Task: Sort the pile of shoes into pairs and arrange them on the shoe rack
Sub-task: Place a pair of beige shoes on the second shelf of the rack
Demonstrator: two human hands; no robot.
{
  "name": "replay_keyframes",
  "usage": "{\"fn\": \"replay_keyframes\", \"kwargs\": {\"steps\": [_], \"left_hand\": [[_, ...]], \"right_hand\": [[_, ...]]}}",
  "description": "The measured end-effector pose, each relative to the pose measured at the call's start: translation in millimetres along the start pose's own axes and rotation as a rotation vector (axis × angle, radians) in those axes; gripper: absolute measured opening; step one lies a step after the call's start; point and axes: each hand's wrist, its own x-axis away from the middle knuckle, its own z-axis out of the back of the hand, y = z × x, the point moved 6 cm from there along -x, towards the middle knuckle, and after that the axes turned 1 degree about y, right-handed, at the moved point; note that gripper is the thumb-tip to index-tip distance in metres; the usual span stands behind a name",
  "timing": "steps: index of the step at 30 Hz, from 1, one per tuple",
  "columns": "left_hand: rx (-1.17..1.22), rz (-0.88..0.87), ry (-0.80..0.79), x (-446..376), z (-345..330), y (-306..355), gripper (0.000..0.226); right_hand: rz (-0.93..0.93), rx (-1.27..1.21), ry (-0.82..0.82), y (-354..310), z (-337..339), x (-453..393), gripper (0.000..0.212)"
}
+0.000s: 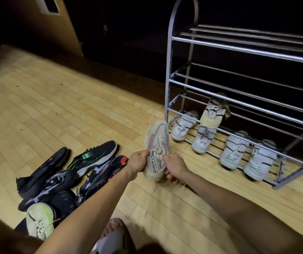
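Note:
Both hands hold a cream sneaker with pink and grey panels (157, 143) above the floor, toe pointing away. My left hand (137, 163) grips its left side near the tongue. My right hand (174, 165) grips its right side at the heel and laces. Its matching cream sneaker (213, 114) stands heel-out on the second-lowest shelf of the metal shoe rack (242, 48). Several white sneakers (233, 151) sit heel-out on the bottom shelf. A pile of dark shoes (70, 171) lies on the floor to the left, with a white and neon-yellow sneaker (39, 219) at its near edge.
The rack stands on a pale wooden floor (55, 107); its upper shelves hold nothing. A wooden door (60, 21) and dark space lie behind. My foot in a sandal (115, 230) shows at the bottom.

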Motion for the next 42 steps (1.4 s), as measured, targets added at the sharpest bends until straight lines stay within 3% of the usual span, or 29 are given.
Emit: {"fn": "replay_keyframes", "kwargs": {"steps": [5,11,14,24,30,35,42], "left_hand": [[-0.076,-0.038,-0.150,-1.5,-32.4,51.8,0.027],[-0.089,-0.128,-0.156,-6.3,-62.0,134.5,0.033],[-0.137,-0.092,-0.196,-13.3,-72.5,158.1,0.035],[-0.179,-0.030,-0.266,-64.4,-108.4,188.5,0.043],[0.000,-0.061,-0.255,-104.6,-122.8,182.8,0.039],[0.079,-0.064,-0.263,-124.9,-130.3,182.6,0.051],[0.174,-0.111,-0.234,-141.5,-129.4,188.1,0.041]], "right_hand": [[0.017,-0.069,0.149,-13.3,44.1,-6.4,0.032],[0.028,-0.116,0.329,-53.0,99.3,-25.2,0.037],[0.024,-0.142,0.389,-67.5,119.4,-36.7,0.039],[-0.008,-0.159,0.480,-73.4,153.1,-84.6,0.035],[-0.024,-0.175,0.541,-72.5,172.2,-113.6,0.040],[-0.030,-0.174,0.551,-65.5,170.8,-132.5,0.044],[-0.007,-0.239,0.537,-80.6,169.4,-152.8,0.027]]}}
